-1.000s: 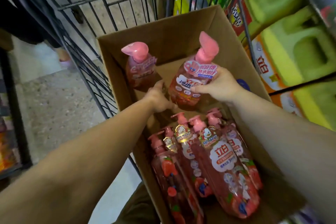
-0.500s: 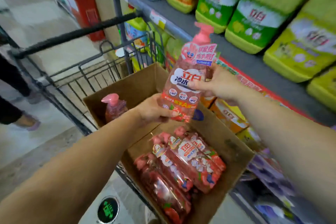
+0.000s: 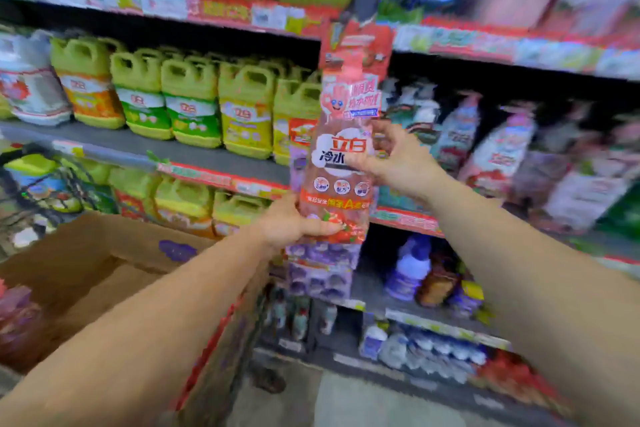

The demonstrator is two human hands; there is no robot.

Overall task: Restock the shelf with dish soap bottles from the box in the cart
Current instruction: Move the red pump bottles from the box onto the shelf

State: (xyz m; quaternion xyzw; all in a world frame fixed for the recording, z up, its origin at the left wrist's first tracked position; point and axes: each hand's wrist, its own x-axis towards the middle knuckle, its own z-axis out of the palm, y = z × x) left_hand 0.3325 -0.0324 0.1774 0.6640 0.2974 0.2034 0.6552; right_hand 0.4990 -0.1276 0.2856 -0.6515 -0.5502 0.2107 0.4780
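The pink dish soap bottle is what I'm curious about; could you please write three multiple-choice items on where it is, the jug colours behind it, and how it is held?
1. Where is the pink bottle?
A. Lying in the cardboard box
B. Raised in front of the shelves
C. On the floor

2. What colour are most jugs on the shelf left of the bottle?
A. Yellow-green
B. Black
C. White

3. How is the bottle held?
A. By one hand only
B. By nobody
C. By both hands

Answers: 1 B, it is upright before the shelf edges; 2 A, the row of handled jugs is yellow-green; 3 C, the left hand grips its base and the right hand its middle.
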